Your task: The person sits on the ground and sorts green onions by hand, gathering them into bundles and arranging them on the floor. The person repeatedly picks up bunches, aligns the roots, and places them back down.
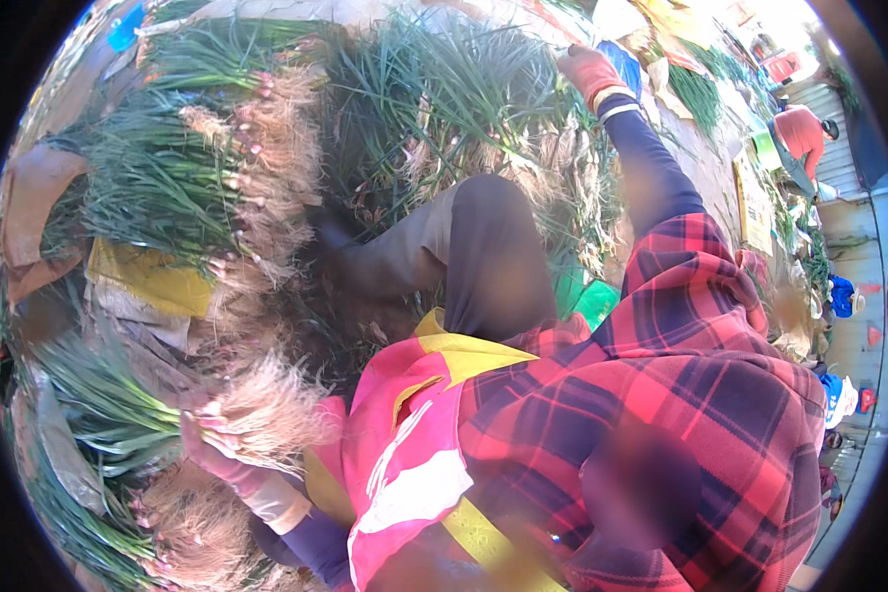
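Note:
My left hand, in a reddish glove with a pale cuff, grips a bunch of spring onions near its bulbs. The green leaves point left and the pale, shaggy roots towards my pink apron. Below that hand lie more spring onions. Stretched out at the upper right, my right hand has its fingers curled beside a blue plastic bag, at the edge of a loose heap of spring onions. Whether it holds anything is unclear.
Rows of laid-out spring onions stretch along the left, roots inward. A yellow woven sack and brown sheet material lie by them. My bent leg divides the heaps. Green plastic lies beside it. A person bends over farther off.

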The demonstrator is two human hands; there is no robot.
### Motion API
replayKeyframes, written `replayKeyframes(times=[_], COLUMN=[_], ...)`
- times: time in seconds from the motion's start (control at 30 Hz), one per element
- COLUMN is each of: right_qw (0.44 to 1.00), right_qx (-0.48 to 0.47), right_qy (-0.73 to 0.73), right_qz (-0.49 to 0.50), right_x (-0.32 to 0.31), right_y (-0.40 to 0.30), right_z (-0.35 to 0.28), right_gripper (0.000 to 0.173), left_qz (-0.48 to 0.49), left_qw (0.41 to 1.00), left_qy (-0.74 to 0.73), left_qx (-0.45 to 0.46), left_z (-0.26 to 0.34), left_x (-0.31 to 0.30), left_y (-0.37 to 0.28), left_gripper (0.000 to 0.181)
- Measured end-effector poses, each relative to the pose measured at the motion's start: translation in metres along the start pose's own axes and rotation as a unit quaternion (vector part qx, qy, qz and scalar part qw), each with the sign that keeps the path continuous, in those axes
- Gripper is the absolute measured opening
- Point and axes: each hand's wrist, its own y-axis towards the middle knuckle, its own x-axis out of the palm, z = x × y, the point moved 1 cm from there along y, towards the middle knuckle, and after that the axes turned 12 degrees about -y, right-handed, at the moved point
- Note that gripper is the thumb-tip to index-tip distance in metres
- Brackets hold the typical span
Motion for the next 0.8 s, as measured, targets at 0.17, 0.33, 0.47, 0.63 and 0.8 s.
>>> replayKeyframes(times=[0.17, 0.33, 0.47, 0.63, 0.8], right_qw=[0.976, 0.902, 0.795, 0.648, 0.867], right_qx=[-0.146, -0.405, -0.543, -0.727, -0.458], right_qy=[0.154, 0.139, 0.27, 0.111, 0.101], right_qz=[-0.04, 0.048, 0.005, 0.198, -0.169], right_x=[-0.033, -0.028, -0.015, -0.008, 0.04], right_y=[0.005, -0.04, -0.108, -0.165, -0.19], right_z=[-0.076, -0.228, -0.341, -0.439, -0.523], right_gripper=[0.039, 0.024, 0.022, 0.02, 0.035], left_qz=[0.24, 0.262, 0.311, 0.305, 0.335], left_qw=[0.861, 0.948, 0.942, 0.949, 0.939], left_qy=[0.408, 0.165, 0.023, -0.036, -0.021], left_qx=[0.189, 0.067, 0.121, 0.074, 0.074], left_z=[0.054, 0.035, 0.006, -0.003, -0.009], left_x=[0.015, 0.002, -0.007, -0.02, -0.038], left_y=[0.022, 0.028, 0.001, -0.015, -0.011], left_gripper=[0.04, 0.027, 0.021, 0.027, 0.027])
